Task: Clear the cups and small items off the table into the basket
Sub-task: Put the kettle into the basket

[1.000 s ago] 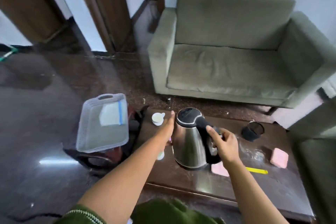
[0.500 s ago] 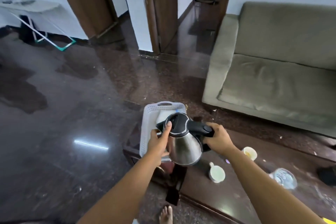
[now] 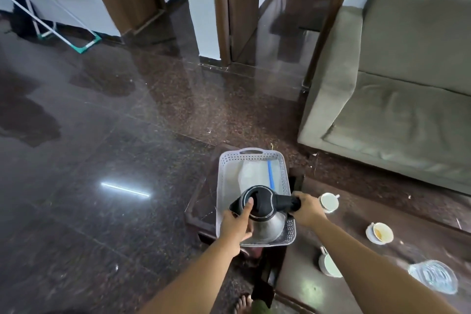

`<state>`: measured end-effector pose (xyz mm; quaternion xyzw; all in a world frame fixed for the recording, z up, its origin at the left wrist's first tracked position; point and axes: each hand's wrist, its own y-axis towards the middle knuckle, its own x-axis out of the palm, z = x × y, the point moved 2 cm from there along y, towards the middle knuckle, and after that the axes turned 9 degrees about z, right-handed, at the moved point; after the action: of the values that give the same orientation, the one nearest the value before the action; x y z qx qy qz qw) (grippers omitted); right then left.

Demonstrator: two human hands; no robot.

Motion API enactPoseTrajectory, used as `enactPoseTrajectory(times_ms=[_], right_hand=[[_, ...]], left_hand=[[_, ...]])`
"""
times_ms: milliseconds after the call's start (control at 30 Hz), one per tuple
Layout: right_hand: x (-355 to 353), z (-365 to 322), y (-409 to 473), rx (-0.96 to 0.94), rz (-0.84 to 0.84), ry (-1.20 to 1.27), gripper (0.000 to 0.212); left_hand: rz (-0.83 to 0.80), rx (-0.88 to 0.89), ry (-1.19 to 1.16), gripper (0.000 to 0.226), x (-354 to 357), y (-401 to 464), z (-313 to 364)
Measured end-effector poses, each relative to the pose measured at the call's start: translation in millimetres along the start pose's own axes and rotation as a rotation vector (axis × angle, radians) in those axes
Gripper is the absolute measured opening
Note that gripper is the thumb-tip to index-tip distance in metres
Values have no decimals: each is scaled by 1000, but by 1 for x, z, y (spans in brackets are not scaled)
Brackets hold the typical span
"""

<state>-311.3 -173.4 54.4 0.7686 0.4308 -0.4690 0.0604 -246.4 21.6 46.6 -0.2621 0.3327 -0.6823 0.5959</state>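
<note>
Arms: reaching up from the bottom edge toward lower centre.
Left hand (image 3: 235, 227): fingers wrapped round the kettle (image 3: 265, 216) body, thumb up on the black lid.
Right hand (image 3: 307, 209): fingers curled tight round the black handle.
Kettle: a second ago above the table (image 3: 356, 257), now inside the basket (image 3: 224, 186) at its near end, lower centre; seated or just off the floor of it, cannot tell.
Basket: right of centre, on a low dark stand; white sheet with blue strip in its far end.
Cups: one (image 3: 329, 202) just right of the right hand, one with a saucer (image 3: 380, 232) further right, one (image 3: 328, 262) low beside the right forearm; all on the table.
Glass dish (image 3: 433, 276): lower right.
Meaning: kettle as good as stowed; cups and dish not yet moved, likely next.
Sofa (image 3: 397, 99): right, beyond the table.
</note>
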Motion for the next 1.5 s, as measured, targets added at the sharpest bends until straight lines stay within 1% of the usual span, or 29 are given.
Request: enactPoseTrajectory(times_ms=[67, 167, 267, 333, 433, 500, 567, 633, 700, 767, 800, 833, 867, 900, 933, 967, 1000, 1033, 1067, 1100, 1133, 1233, 1267, 1300, 1367, 1400, 1433, 1467, 1500], right_hand=[[8, 6, -2, 26, -46, -19, 21], [31, 11, -10, 70, -138, -24, 22], [50, 3, -13, 102, -101, 20, 21], [60, -6, -14, 119, -77, 55, 18], [75, -17, -15, 155, -71, 78, 24], [82, -23, -14, 171, -52, 100, 27], [87, -30, -10, 192, -35, 123, 26], [90, -37, -3, 202, -28, 157, 24], [89, -41, 4, 201, -33, 185, 19], [84, -36, 9, 206, -46, 176, 17], [81, -32, 10, 217, -50, 170, 17], [79, -29, 10, 234, -54, 173, 16], [76, -27, 10, 249, -56, 178, 15], [74, -28, 10, 256, -59, 184, 14], [72, -29, 10, 259, -64, 190, 16], [71, -31, 9, 261, -69, 199, 20], [70, -32, 7, 264, -72, 206, 24], [70, -32, 3, 269, -77, 209, 27], [71, -30, -2, 274, -82, 215, 30], [73, -28, -7, 278, -82, 225, 31], [75, -26, -11, 282, -75, 242, 33], [75, -25, -17, 272, -53, 242, 36], [73, -25, -17, 264, -44, 231, 34], [71, -25, -15, 262, -33, 226, 32], [69, -26, -11, 272, -18, 232, 24], [68, -27, -7, 275, -13, 236, 22], [69, -29, -2, 274, -13, 235, 21], [70, -32, 3, 271, -20, 228, 22], [72, -35, 7, 262, -33, 214, 23]], left_hand=[[21, -26, 29, 64, -1, 8, -7], [75, 29, 116, 60, -13, 24, -6], [94, 93, 197, 70, -26, 41, 5], [112, 120, 222, 66, -35, 50, 13], [114, 138, 286, 61, -43, 62, 25], [100, 160, 334, 71, -43, 71, 37], [92, 184, 403, 89, -42, 85, 49], [90, 204, 458, 94, -40, 101, 61], [91, 214, 508, 90, -38, 105, 74], [75, 217, 490, 74, -39, 95, 78], [103, 227, 469, 65, -44, 92, 74], [190, 254, 484, 59, -51, 91, 64], [329, 254, 515, 56, -62, 95, 50], [462, 198, 530, 52, -74, 100, 34], [530, 83, 531, 50, -83, 105, 17], [518, -58, 515, 54, -86, 106, -1], [417, -185, 489, 57, -84, 107, -19], [294, -283, 440, 56, -79, 108, -36], [210, -344, 380, 49, -73, 106, -47], [157, -367, 323, 43, -69, 103, -52], [144, -353, 286, 40, -66, 102, -53], [213, -303, 221, 39, -63, 117, -49], [236, -288, 269, 41, -62, 122, -46], [267, -234, 470, 43, -67, 124, -39], [240, 33, 1037, 42, -74, 118, -15], [245, 71, 1225, 43, -78, 115, -9], [216, 80, 1327, 46, -79, 121, -8], [213, 77, 1314, 48, -80, 129, -5], [271, 53, 1185, 48, -83, 137, -3]])
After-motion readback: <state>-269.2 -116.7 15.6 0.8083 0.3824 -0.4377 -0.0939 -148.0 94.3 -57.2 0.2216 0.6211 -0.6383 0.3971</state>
